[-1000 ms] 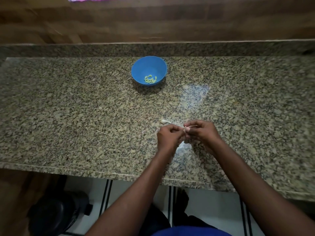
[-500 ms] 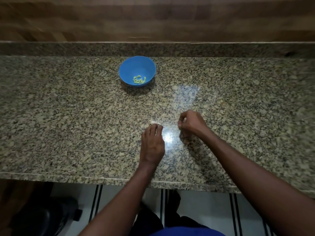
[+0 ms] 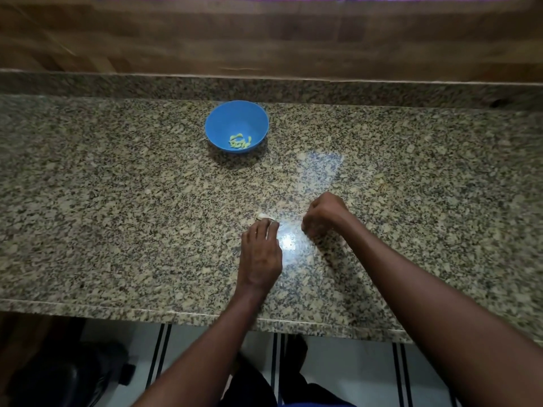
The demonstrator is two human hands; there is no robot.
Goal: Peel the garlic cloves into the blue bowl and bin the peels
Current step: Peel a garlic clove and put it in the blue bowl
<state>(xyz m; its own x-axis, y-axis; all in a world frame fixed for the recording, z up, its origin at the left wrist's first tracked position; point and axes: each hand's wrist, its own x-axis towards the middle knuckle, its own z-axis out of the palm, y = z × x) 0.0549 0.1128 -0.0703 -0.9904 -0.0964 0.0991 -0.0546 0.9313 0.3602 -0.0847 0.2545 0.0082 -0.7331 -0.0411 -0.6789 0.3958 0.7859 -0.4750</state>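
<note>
Head view: the speckled granite counter (image 3: pixel 102 201) runs the full width, with a wood-grain wall (image 3: pixel 264 39) behind its raised back edge. Left of the middle and toward the back edge stands the blue bowl (image 3: pixel 236 113), upright, with a small heap of pale yellow peeled cloves (image 3: pixel 240 141) in its bottom.

Nearer the front edge, about the middle of the counter, the left hand (image 3: pixel 260 251) lies palm down with its fingers stretched forward. The fingertips (image 3: pixel 269 223) rest on or just at a small whitish piece (image 3: pixel 262 216) on the stone. It could be an unpeeled clove or a scrap of peel; it is too small and too covered to say which, and I cannot tell whether the fingers pinch it or only touch it.

Just right of that, past a bright glare patch on the stone, the right hand (image 3: pixel 324 214) hovers low over the counter with its fingers curled in tight. It may be holding a bit of peel or a clove, but nothing shows between the fingers, so I cannot tell. The two hands are apart, not working on one thing together.

No bin shows anywhere; below the front edge there are only a tiled floor and dark shapes.

Judging by the cloves in the bowl, peeling is well under way, and the step in hand looks like picking up the next piece. The next move calls for a fine pinch of that whitish piece, then bringing both hands together to strip it, or, if it is only peel, gathering it for the bin.
</note>
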